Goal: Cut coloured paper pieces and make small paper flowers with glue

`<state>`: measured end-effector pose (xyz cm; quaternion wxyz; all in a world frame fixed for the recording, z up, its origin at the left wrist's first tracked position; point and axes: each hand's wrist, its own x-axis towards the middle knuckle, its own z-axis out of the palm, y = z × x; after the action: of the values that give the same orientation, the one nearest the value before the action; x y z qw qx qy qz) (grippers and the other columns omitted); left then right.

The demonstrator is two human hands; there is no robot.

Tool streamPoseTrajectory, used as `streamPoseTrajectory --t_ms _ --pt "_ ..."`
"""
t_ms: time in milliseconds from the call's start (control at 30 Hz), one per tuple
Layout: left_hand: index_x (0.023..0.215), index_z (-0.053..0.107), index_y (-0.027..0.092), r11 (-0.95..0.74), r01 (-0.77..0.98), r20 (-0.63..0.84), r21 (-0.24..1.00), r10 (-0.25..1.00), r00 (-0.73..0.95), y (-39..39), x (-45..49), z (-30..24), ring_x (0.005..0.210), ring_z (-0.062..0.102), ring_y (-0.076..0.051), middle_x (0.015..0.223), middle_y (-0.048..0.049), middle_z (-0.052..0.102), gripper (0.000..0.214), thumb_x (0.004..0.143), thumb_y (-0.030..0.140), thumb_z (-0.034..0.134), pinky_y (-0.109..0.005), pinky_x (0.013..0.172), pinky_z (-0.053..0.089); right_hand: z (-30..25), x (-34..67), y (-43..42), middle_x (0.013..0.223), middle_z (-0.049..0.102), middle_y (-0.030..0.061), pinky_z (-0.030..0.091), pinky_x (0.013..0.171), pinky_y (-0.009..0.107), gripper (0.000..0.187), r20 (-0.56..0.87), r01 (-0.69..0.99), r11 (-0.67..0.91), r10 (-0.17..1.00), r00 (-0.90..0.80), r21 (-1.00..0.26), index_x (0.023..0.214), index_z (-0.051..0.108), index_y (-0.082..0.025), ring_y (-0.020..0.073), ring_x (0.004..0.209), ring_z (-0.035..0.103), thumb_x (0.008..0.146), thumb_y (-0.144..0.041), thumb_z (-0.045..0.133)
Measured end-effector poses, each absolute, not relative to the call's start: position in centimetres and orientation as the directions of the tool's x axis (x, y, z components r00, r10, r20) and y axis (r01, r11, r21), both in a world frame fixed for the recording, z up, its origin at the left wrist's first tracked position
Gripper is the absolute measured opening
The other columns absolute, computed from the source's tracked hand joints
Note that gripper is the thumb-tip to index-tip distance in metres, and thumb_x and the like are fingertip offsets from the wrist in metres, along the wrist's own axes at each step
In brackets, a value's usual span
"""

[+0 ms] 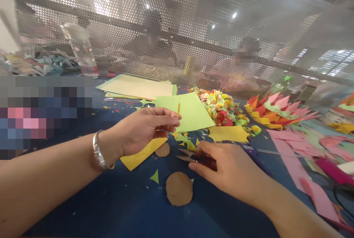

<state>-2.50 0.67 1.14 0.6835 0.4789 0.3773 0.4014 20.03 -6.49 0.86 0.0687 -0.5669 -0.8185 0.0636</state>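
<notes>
While left hand (143,129) pinches strip (178,109), right hand (229,168) grips snips (193,156)

The snips (193,156) have bare grey metal blades and a glossy dark-red handle (plastic, by its look). The thin yellow strip (178,109) is matt paper, as are the smooth light-green sheet (190,112) and the pink strips (287,149). The brown disc (179,188) looks like rough, fibrous card — no sheen. The bracelet (98,149) is polished silvery metal. The table cover (110,201) is matt dark blue — its material is unclear. The screen (193,28) is perforated metal.
</notes>
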Motion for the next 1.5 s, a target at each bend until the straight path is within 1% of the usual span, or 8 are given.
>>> streamPoseTrajectory --t_ms 133,233,367,433,567,700,1200,1500 --pt "0.075 0.072 0.016 0.235 -0.165 -0.137 0.958 0.878 0.458 0.3 -2.4 0.9 0.079 0.066 -0.013 0.081 -0.0025 0.072 0.018 0.083 0.03 0.079 -0.025 0.074 0.048 0.8 20.3 -6.7 0.066 0.069 0.0007 0.035 0.051 0.029 0.028 0.083 0.921 0.373 0.927 -0.365 -0.116 0.078 0.063 -0.022 0.0206 0.057 0.063 0.089 -0.047 0.07" --pt "0.075 0.073 0.016 0.256 -0.188 -0.139 0.948 0.867 0.478 0.0 -2.0 0.7 0.086 0.067 -0.015 0.087 -0.0047 0.075 0.017 0.082 0.03 0.08 -0.026 0.078 0.049 0.6 20.5 -6.7 0.06 0.066 -0.001 0.037 0.049 0.029 0.027 0.242 0.89 0.447 0.876 -0.417 -0.087 0.078 0.064 -0.021 0.0184 0.051 0.061 0.089 -0.043 0.072" --pt "0.075 0.076 0.015 0.274 -0.244 -0.151 0.93 0.891 0.427 -0.9 -1.2 0.9 0.09 0.067 -0.015 0.09 -0.0058 0.077 0.016 0.079 0.03 0.082 -0.023 0.081 0.048 0.4 20.4 -6.7 0.073 0.07 0.0019 0.046 0.054 0.028 0.013 0.602 0.793 0.609 0.643 -0.473 -0.028 0.101 0.067 -0.016 0.0162 0.058 0.065 0.097 -0.028 0.066" --pt "0.078 0.078 0.014 0.295 -0.237 -0.18 0.926 0.894 0.41 -1.4 -0.8 1.0 0.089 0.067 -0.015 0.091 -0.006 0.077 0.017 0.078 0.03 0.083 -0.022 0.081 0.049 0.3 20.1 -6.7 0.079 0.072 0.0038 0.049 0.059 0.029 0.011 0.686 0.757 0.651 0.524 -0.504 0.059 0.108 0.066 -0.015 0.0166 0.064 0.068 0.099 -0.021 0.063" --pt "0.075 0.077 0.013 0.344 -0.238 -0.211 0.908 0.868 0.449 -2.1 -0.2 0.9 0.082 0.066 -0.014 0.084 -0.0044 0.075 0.014 0.078 0.026 0.082 -0.022 0.078 0.05 0.2 19.5 -6.5 0.086 0.075 0.006 0.052 0.064 0.031 0.017 0.693 0.719 0.66 0.414 -0.59 0.218 0.113 0.065 -0.013 0.0193 0.072 0.071 0.096 -0.011 0.065" --pt "0.072 0.075 0.012 0.367 -0.253 -0.214 0.895 0.851 0.479 -2.3 0.0 0.5 0.079 0.066 -0.015 0.08 -0.0057 0.073 0.014 0.078 0.023 0.08 -0.025 0.079 0.053 0.4 19.0 -6.3 0.086 0.075 0.0091 0.053 0.062 0.032 0.015 0.693 0.683 0.678 0.355 -0.628 0.272 0.109 0.068 -0.01 0.0207 0.072 0.072 0.096 -0.007 0.063" --pt "0.077 0.077 0.009 0.408 -0.291 -0.213 0.865 0.826 0.522 -2.8 0.3 0.1 0.083 0.068 -0.018 0.084 -0.0093 0.074 0.013 0.077 0.022 0.08 -0.028 0.081 0.058 0.5 19.0 -6.3 0.083 0.076 0.0101 0.055 0.058 0.03 0.013 0.722 0.653 0.721 0.322 -0.613 0.233 0.101 0.07 -0.01 0.02 0.067 0.072 0.091 -0.004 0.065" --pt "0.076 0.076 0.011 0.396 -0.275 -0.214 0.876 0.83 0.515 -2.7 0.4 0.1 0.08 0.068 -0.016 0.081 -0.0072 0.074 0.014 0.078 0.024 0.079 -0.027 0.081 0.056 0.3 19.1 -6.6 0.085 0.076 0.0074 0.055 0.063 0.031 0.013 0.681 0.676 0.703 0.385 -0.623 0.221 0.1 0.067 -0.015 0.0191 0.072 0.072 0.093 -0.005 0.063"
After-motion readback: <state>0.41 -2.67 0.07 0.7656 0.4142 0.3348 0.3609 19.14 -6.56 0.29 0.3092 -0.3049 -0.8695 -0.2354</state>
